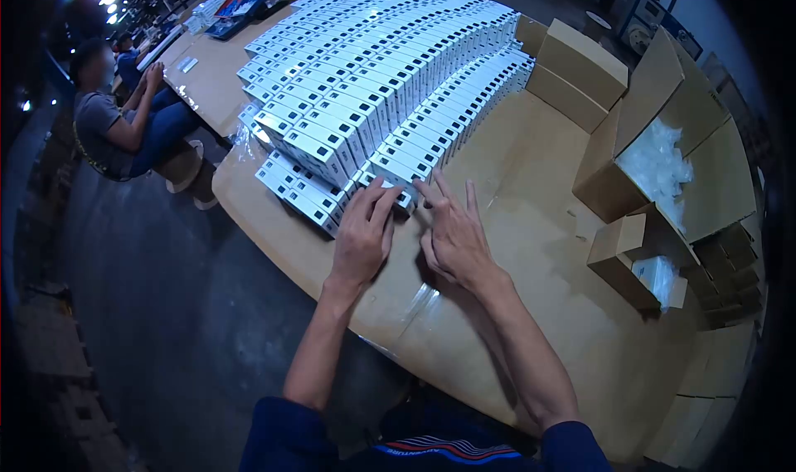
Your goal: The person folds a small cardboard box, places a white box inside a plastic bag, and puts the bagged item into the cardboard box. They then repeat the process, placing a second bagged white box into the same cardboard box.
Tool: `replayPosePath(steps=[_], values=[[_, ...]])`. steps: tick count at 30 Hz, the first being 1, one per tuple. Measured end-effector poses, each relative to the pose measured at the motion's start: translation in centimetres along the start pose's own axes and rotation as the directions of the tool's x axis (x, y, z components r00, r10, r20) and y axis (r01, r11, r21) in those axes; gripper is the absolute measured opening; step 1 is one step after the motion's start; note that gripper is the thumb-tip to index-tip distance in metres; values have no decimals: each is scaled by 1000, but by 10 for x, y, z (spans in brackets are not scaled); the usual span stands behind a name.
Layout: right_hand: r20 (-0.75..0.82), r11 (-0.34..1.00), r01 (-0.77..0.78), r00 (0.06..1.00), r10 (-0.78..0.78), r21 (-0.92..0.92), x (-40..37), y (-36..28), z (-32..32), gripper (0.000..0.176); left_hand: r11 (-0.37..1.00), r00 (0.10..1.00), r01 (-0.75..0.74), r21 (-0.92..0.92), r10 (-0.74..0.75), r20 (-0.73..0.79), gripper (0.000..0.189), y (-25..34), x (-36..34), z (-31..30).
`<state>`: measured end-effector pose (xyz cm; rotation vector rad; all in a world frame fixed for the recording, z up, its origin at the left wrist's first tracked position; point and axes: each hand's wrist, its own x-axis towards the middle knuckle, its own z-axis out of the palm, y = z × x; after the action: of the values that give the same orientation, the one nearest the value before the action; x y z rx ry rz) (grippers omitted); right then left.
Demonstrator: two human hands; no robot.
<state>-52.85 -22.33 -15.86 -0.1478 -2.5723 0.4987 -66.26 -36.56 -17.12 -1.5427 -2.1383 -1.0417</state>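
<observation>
Long rows of small white boxes (348, 82), stacked in tiers and printed with dark squares, cover the far part of the table. At the near end of the rows, my left hand (362, 227) has its fingers bent over a white box (401, 199) and presses on it. My right hand (456, 236) is just to the right, its fingers spread and its index fingertip at the end of that same box. The left hand covers part of this box, so its full outline is hidden.
A brown-papered table (531, 190) lies under everything. To the right stand an open carton (609, 161) with clear plastic bags (659, 165) and a smaller carton (618, 260) with a white box inside. Another person (124, 119) sits at the left beside the table; a blue tray (249, 7) lies beyond.
</observation>
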Motion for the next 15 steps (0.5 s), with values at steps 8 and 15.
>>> replayPosePath(steps=[8,15], values=[[62,993,-110,992,108,31,1,-10,-1,74,998,999,-32,63,31,16,38,-5,2,-12],[-73,974,-152,983,166,171,-18,-18,-32,69,995,996,-88,54,89,-4,29,18,-5,-31]])
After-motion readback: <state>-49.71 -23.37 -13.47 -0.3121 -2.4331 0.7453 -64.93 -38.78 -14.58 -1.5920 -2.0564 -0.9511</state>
